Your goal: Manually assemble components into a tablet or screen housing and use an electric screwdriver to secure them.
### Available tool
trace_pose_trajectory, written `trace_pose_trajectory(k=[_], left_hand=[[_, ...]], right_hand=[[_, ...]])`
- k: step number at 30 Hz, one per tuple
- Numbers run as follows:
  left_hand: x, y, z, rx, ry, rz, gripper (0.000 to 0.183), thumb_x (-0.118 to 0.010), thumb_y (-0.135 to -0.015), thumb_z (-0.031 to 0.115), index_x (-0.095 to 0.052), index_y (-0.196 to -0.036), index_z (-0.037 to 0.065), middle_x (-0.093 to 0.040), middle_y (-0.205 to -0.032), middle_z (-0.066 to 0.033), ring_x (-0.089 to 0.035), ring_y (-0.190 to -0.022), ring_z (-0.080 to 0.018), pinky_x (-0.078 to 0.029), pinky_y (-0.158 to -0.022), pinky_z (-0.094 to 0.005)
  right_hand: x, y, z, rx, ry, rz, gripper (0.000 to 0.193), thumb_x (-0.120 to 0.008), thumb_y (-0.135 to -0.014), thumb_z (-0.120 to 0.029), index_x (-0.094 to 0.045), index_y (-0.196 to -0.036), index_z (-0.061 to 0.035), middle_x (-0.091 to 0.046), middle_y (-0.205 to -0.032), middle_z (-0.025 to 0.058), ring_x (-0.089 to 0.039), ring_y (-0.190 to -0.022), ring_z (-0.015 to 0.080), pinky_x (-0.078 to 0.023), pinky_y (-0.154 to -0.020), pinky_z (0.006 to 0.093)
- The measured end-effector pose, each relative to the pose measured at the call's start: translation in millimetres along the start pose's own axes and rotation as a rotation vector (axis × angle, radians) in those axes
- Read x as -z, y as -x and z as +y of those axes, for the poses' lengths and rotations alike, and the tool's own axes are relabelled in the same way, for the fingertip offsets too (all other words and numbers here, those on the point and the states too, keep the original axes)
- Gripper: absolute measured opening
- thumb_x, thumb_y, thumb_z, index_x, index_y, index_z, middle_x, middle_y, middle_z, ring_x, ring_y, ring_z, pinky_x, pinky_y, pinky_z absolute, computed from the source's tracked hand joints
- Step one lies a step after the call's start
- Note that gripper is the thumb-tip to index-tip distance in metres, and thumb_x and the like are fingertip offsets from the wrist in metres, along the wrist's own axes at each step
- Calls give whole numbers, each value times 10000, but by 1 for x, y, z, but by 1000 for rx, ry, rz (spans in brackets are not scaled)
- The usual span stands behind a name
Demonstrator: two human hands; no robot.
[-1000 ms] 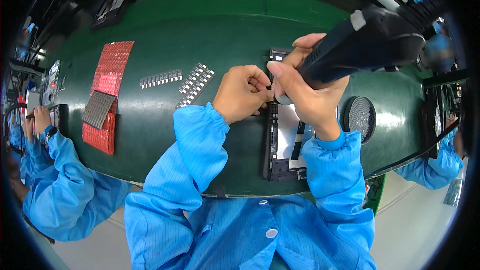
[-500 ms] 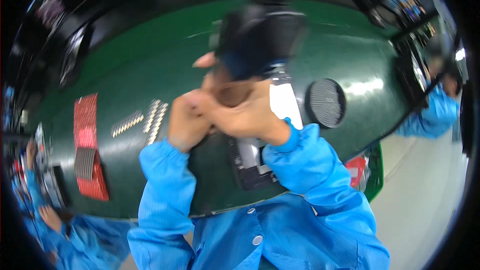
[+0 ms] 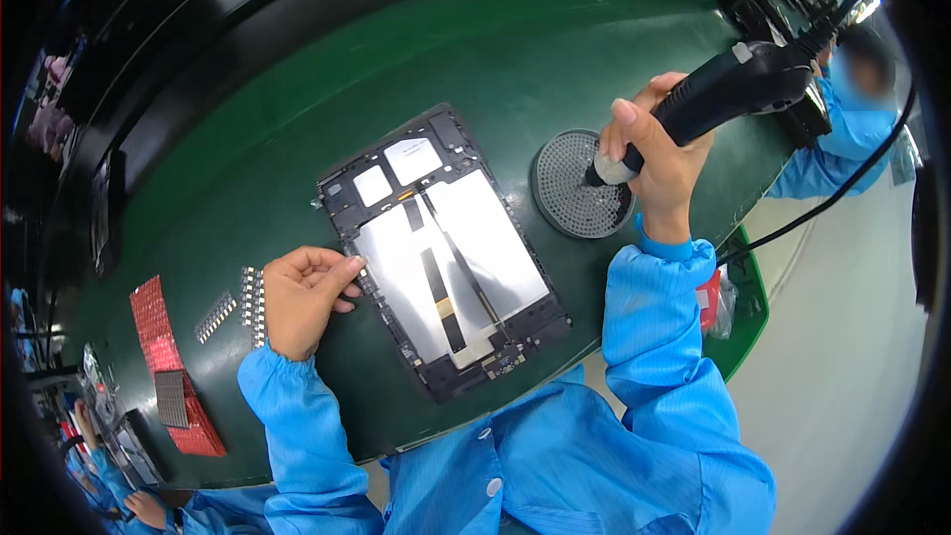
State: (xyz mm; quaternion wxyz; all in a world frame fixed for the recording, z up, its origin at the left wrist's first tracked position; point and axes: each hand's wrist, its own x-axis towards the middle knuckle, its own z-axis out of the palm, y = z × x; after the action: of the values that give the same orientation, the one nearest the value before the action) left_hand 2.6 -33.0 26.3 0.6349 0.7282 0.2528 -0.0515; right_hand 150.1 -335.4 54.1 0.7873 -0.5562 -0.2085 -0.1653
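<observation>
An opened tablet lies on the bench with its inside facing up, showing a black frame, silver plates and dark ribbon cables. My left hand is at its left edge, thumb and fingers pinched on the rim. In my right hand is a black electric screwdriver, tilted, with its cord trailing off to the right. The screwdriver's nose points down into a round grey dish with a dimpled surface, right of the tablet. Whether the bit carries a screw is too small to tell.
Strips of small parts lie left of my left hand. Farther left is red bubble wrap with a grey ribbed piece on it. A green bin stands beyond the bench's right edge. Other people in blue sit at both sides.
My hands were together over the tablet and have moved apart. The right one went right to the dish with the screwdriver; the left one came down to the tablet's edge. My view has shifted.
</observation>
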Motion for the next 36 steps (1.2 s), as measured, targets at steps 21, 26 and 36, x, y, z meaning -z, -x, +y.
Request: trace_pose_trajectory(k=[21, 26, 36], left_hand=[[1, 3, -5, -30, -5, -26, 164, -709, -826, 109, -630, -836, -35, -654, -719, -80, -614, -591, -110, -494, -520, -204], [1, 2, -4, -21, -9, -35, 168, -702, -833, 113, -628, -833, -38, -645, -705, -76, -611, -589, -108, -491, -519, -204], [2, 0, -8, -51, -1, -57, 160, -681, -849, 112, -630, -836, -39, -642, -694, -76, -614, -588, -115, -488, -507, -207]], right_hand=[[-12, 8, 11, 2, 76, -96, 295, -730, -730, 56, -537, -951, 33, -586, -583, 43, -551, -461, 97, -442, -436, 226], [-14, 9, 8, -7, 91, -100, 288, -725, -739, 56, -533, -952, 37, -578, -576, 41, -550, -462, 97, -443, -436, 223], [-13, 10, 9, -11, 96, -74, 295, -738, -734, 42, -538, -951, 38, -583, -579, 40, -548, -459, 98, -442, -437, 228]])
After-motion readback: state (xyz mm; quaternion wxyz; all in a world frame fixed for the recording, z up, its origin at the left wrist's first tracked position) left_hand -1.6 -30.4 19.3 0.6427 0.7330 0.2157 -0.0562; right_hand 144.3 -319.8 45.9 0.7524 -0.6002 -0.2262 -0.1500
